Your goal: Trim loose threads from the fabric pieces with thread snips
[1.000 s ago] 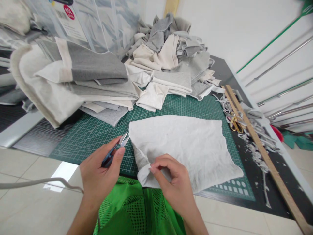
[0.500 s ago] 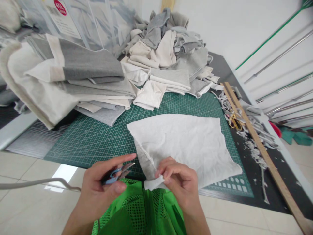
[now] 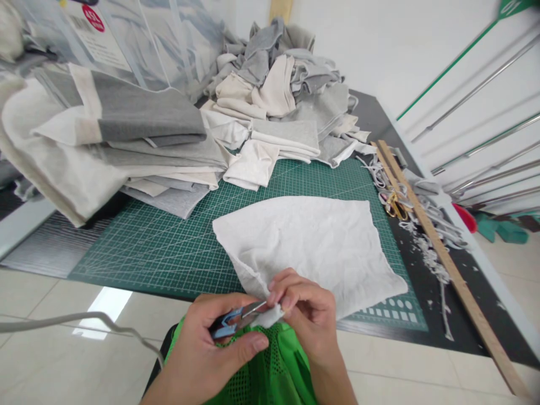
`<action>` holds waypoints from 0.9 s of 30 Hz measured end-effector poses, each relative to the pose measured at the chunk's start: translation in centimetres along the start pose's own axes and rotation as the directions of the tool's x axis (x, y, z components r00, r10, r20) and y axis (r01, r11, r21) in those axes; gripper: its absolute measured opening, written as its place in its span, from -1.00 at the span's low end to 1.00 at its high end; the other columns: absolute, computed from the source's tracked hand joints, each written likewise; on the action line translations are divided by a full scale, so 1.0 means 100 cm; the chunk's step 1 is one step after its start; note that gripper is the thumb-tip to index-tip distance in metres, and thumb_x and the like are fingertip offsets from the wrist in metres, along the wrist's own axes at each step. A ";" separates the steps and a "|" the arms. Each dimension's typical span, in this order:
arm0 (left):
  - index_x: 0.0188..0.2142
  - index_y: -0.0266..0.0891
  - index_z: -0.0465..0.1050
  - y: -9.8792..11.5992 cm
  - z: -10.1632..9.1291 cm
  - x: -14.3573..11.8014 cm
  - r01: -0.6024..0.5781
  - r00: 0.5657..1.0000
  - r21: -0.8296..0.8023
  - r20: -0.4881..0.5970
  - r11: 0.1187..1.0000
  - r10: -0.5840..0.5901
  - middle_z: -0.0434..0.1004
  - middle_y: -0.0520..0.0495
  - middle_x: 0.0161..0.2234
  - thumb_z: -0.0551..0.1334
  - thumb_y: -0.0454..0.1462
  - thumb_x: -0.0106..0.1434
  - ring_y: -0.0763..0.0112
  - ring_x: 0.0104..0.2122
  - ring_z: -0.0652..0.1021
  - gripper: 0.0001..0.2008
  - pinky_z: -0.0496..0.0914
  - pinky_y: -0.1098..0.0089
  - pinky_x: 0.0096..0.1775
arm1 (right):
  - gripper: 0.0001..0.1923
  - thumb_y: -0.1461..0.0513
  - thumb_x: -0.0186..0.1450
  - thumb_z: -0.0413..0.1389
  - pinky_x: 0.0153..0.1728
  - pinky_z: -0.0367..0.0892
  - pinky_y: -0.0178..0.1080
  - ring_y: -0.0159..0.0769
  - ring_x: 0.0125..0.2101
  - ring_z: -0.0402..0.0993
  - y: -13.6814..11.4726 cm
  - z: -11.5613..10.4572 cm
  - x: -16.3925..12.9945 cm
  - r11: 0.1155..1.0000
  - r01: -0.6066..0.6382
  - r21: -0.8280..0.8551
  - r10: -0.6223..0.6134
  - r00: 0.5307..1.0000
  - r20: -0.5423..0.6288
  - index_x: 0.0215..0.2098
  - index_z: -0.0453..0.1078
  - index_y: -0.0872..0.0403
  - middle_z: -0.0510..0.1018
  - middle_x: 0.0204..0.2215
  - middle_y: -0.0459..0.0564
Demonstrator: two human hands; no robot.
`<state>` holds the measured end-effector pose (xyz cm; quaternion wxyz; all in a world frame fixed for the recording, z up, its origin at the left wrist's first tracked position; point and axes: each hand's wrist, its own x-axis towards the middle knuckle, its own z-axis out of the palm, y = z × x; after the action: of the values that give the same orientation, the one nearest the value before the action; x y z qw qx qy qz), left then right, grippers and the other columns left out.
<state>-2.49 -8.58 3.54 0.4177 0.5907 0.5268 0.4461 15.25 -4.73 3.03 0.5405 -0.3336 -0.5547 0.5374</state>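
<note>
My left hand [image 3: 223, 332] is closed around blue-handled thread snips [image 3: 230, 323]. The metal blades point right and reach the edge of a white fabric piece [image 3: 304, 242], close to my right fingertips. My right hand [image 3: 306, 312] pinches the near-left edge of that fabric, and a small flap of it hangs below the fingers. The rest of the fabric lies spread on a green cutting mat [image 3: 169, 247]. Exactly where the blade tips meet the cloth is partly hidden by my fingers.
Folded grey and white fabric [image 3: 156, 118] is stacked at left, with a fabric heap [image 3: 270, 79] behind. Gold-handled scissors [image 3: 394, 205], a wooden ruler [image 3: 442, 247] and thread scraps [image 3: 430, 256] lie at right. A clear bin [image 3: 160, 45] stands at back left.
My left hand has moved right with the snips, bringing the blades up to the fabric edge. My right hand keeps its pinch. The whole view has shifted slightly.
</note>
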 end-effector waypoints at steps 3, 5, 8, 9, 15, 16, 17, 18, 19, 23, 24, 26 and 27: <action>-0.34 -0.16 0.64 0.001 0.005 -0.001 -0.001 0.999 -0.008 0.032 1.000 0.002 0.49 0.08 -0.61 0.39 -0.08 0.20 0.54 -0.63 0.41 -0.79 0.33 0.55 -0.57 | -0.92 0.16 0.32 0.28 -0.21 0.46 -0.09 -0.20 -0.31 0.57 0.000 0.000 -0.001 0.999 0.015 0.051 -0.016 1.000 0.027 -0.35 0.59 -0.07 0.68 -0.39 -0.02; -0.42 -0.18 0.60 0.003 0.009 -0.001 0.004 1.000 -0.020 0.031 1.000 -0.004 0.42 0.10 -0.64 0.37 -0.10 0.23 0.57 -0.64 0.37 -0.78 0.29 0.57 -0.58 | -0.94 0.21 0.33 0.27 -0.20 0.46 -0.11 -0.20 -0.29 0.57 0.000 -0.001 -0.001 0.996 0.022 0.084 -0.026 0.999 0.043 -0.31 0.60 -0.08 0.69 -0.37 -0.02; -0.51 -0.22 0.54 0.005 0.011 0.000 -0.002 1.000 -0.016 0.011 1.000 0.002 0.35 0.10 -0.67 0.34 -0.13 0.26 0.59 -0.66 0.33 -0.73 0.24 0.58 -0.61 | -0.95 0.22 0.33 0.27 -0.18 0.45 -0.12 -0.21 -0.28 0.57 0.000 -0.001 -0.002 0.996 0.017 0.087 -0.021 0.999 0.044 -0.30 0.59 -0.09 0.68 -0.35 -0.03; -0.52 -0.22 0.53 0.006 0.011 0.001 -0.010 1.000 -0.014 0.006 1.000 0.010 0.34 0.10 -0.67 0.34 -0.13 0.27 0.59 -0.67 0.32 -0.72 0.23 0.58 -0.62 | -0.95 0.21 0.33 0.27 -0.18 0.45 -0.12 -0.21 -0.27 0.56 0.000 -0.001 -0.002 0.997 0.009 0.080 -0.013 0.999 0.040 -0.31 0.58 -0.09 0.68 -0.35 -0.03; -0.48 -0.17 0.53 0.012 0.010 0.002 -0.153 0.984 0.085 -0.075 0.985 0.159 0.41 0.14 -0.67 0.36 -0.22 0.24 0.60 -0.71 0.37 -0.82 0.25 0.57 -0.65 | -0.90 0.09 0.31 0.26 -0.20 0.45 -0.11 -0.17 -0.27 0.54 0.000 -0.003 -0.007 1.000 -0.014 0.028 0.014 1.000 0.004 -0.27 0.57 -0.09 0.63 -0.33 0.01; -0.46 -0.15 0.53 0.013 0.011 0.002 -0.183 0.977 0.116 -0.093 0.976 0.194 0.44 0.15 -0.66 0.36 -0.24 0.23 0.59 -0.71 0.38 -0.86 0.26 0.56 -0.64 | -0.87 0.07 0.30 0.27 -0.20 0.45 -0.12 -0.17 -0.25 0.54 0.000 -0.003 -0.008 1.000 -0.012 0.028 0.012 1.000 0.006 -0.23 0.58 -0.10 0.63 -0.31 0.01; -0.43 -0.13 0.53 0.014 0.012 0.001 -0.209 0.967 0.152 -0.111 0.966 0.227 0.46 0.15 -0.64 0.36 -0.27 0.23 0.58 -0.70 0.41 -0.90 0.28 0.55 -0.63 | -0.83 0.06 0.30 0.28 -0.19 0.45 -0.12 -0.16 -0.23 0.53 0.000 -0.003 -0.009 1.000 -0.012 0.023 0.012 1.000 0.005 -0.18 0.59 -0.11 0.62 -0.27 0.03; -0.39 -0.12 0.53 0.014 0.013 -0.001 -0.247 0.953 0.187 -0.133 0.951 0.273 0.49 0.15 -0.62 0.35 -0.31 0.22 0.56 -0.69 0.45 -0.94 0.31 0.53 -0.62 | -0.79 0.04 0.28 0.29 -0.17 0.45 -0.11 -0.15 -0.21 0.53 0.000 -0.003 -0.010 1.000 -0.009 0.009 0.009 1.000 0.000 -0.14 0.59 -0.11 0.61 -0.24 0.04; -0.34 -0.11 0.53 0.014 0.014 -0.002 -0.283 0.935 0.221 -0.154 0.933 0.320 0.52 0.15 -0.60 0.34 -0.35 0.21 0.53 -0.66 0.49 -0.91 0.35 0.52 -0.59 | -0.74 0.02 0.26 0.31 -0.16 0.44 -0.11 -0.14 -0.19 0.52 0.000 -0.002 -0.011 1.000 -0.005 -0.018 0.005 1.000 -0.009 -0.12 0.59 -0.11 0.59 -0.21 0.05; -0.16 -0.08 0.55 0.008 0.019 -0.010 -0.366 0.870 0.309 -0.221 0.878 0.441 0.60 0.10 -0.51 0.31 -0.45 0.17 0.44 -0.54 0.60 -0.71 0.43 0.48 -0.51 | -0.65 0.04 0.16 0.40 -0.22 0.42 -0.17 -0.18 -0.22 0.48 -0.005 0.001 -0.015 0.989 -0.003 -0.151 -0.008 0.998 -0.069 -0.10 0.59 -0.10 0.55 -0.21 0.04; -0.14 -0.07 0.55 0.006 0.019 -0.011 -0.361 0.868 0.326 -0.226 0.874 0.442 0.60 0.09 -0.51 0.31 -0.46 0.16 0.43 -0.53 0.61 -0.69 0.43 0.47 -0.52 | -0.65 0.07 0.16 0.41 -0.27 0.41 -0.22 -0.22 -0.27 0.47 -0.007 0.002 -0.016 0.988 -0.008 -0.154 -0.004 0.997 -0.075 -0.10 0.59 -0.10 0.55 -0.24 0.01; -0.12 -0.07 0.55 0.004 0.019 -0.012 -0.348 0.872 0.347 -0.221 0.871 0.436 0.60 0.08 -0.50 0.32 -0.45 0.15 0.42 -0.51 0.62 -0.67 0.44 0.48 -0.51 | -0.68 0.14 0.17 0.41 -0.35 0.40 -0.29 -0.31 -0.36 0.46 -0.010 0.006 -0.018 0.993 -0.030 -0.113 0.021 0.997 -0.079 -0.10 0.59 -0.13 0.56 -0.33 -0.05; -0.12 -0.07 0.55 0.004 0.019 -0.011 -0.346 0.876 0.352 -0.210 0.870 0.434 0.61 0.08 -0.49 0.32 -0.45 0.15 0.42 -0.51 0.62 -0.67 0.46 0.48 -0.50 | -0.69 0.16 0.18 0.41 -0.37 0.40 -0.32 -0.34 -0.40 0.46 -0.011 0.008 -0.018 0.996 -0.043 -0.081 0.036 0.996 -0.083 -0.10 0.59 -0.15 0.58 -0.37 -0.08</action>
<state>-0.63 -9.79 3.33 0.1428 0.6729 0.5113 0.5152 15.05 -6.89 3.75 0.5376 -0.3882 -0.5473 0.5107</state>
